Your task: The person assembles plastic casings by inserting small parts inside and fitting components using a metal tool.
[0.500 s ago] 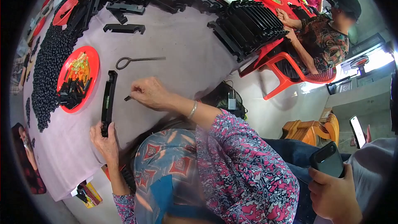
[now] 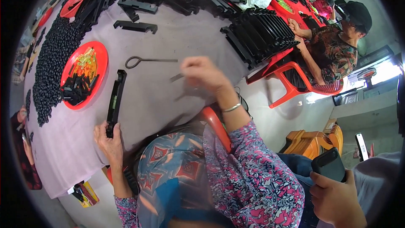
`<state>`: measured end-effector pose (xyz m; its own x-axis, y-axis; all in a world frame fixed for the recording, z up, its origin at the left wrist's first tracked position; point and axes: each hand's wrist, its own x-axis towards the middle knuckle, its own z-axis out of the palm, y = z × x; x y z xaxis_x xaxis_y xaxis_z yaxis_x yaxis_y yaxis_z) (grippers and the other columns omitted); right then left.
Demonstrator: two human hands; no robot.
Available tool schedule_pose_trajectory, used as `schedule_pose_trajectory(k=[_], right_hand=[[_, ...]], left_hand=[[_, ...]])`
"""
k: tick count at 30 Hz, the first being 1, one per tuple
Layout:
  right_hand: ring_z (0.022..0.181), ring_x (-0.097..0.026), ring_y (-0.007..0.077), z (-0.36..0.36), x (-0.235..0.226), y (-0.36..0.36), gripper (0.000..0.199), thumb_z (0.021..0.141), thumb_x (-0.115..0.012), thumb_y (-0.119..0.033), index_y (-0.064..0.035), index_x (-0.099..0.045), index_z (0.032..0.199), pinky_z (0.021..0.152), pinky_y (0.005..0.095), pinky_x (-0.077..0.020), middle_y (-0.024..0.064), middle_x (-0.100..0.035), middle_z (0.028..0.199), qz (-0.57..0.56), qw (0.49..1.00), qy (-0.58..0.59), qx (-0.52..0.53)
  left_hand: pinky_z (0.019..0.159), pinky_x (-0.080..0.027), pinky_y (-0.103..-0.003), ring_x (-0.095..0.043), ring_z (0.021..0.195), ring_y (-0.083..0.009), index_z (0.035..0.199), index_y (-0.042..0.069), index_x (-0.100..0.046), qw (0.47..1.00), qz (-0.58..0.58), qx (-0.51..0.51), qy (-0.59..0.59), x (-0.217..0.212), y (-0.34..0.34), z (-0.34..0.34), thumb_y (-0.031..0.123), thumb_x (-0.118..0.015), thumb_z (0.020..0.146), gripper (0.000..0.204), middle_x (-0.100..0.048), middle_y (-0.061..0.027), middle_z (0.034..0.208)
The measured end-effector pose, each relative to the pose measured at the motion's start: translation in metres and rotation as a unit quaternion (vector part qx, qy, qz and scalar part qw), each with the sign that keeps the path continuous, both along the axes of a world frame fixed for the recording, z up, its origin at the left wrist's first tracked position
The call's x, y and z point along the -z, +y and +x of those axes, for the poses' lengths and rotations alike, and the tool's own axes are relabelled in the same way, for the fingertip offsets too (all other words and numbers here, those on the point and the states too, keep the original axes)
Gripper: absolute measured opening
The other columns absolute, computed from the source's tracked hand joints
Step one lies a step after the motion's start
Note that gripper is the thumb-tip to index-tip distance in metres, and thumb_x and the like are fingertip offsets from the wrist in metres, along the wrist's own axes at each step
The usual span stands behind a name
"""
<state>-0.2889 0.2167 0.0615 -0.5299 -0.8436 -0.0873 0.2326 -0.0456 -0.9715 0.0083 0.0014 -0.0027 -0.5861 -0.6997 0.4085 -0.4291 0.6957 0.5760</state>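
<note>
- Holding the black spirit level, long axis toward twelve, in my nearer left hand.
- It's at eight o'clock from my blurred right hand; grip unclear.

Pink patterned sleeves, silvery bangle (quite slim), blue red-patterned garment
</note>
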Motion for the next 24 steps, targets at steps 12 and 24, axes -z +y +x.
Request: schedule_pose_trajectory(k=[12, 24], right_hand=[[0.066, -0.051, 0.0029, 0.08, 0.02, -0.059, 0.01, 0.093, -0.065, -0.015, -0.0063, -0.062, 0.088, 0.055, 0.0222, -0.0412, -0.0057, -0.056, 0.068, -0.12, 0.976, 0.129, -0.128], [0.061, -0.044, 0.0028, 0.113, 0.053, -0.064, 0.014, 0.096, -0.063, -0.017, -0.0048, -0.062, 0.088, 0.051, 0.0222, -0.0351, -0.006, -0.052, 0.069, 0.018, 0.982, 0.009, -0.187]], left_hand=[[0.078, -0.046, -0.039, -0.057, 0.086, -0.0287, 0.11, -0.002, -0.064, 0.999, -0.033, 0.006, -0.011, -0.005, -0.002, -0.009, 0.012, -0.078, 0.078, 0.038, -0.056, -0.0135, 0.088], [0.096, -0.042, -0.046, -0.052, 0.11, -0.0374, 0.118, -0.001, -0.063, 0.978, -0.143, 0.0, 0.148, -0.023, 0.018, -0.004, 0.008, -0.081, 0.069, 0.053, -0.058, -0.017, 0.11]])
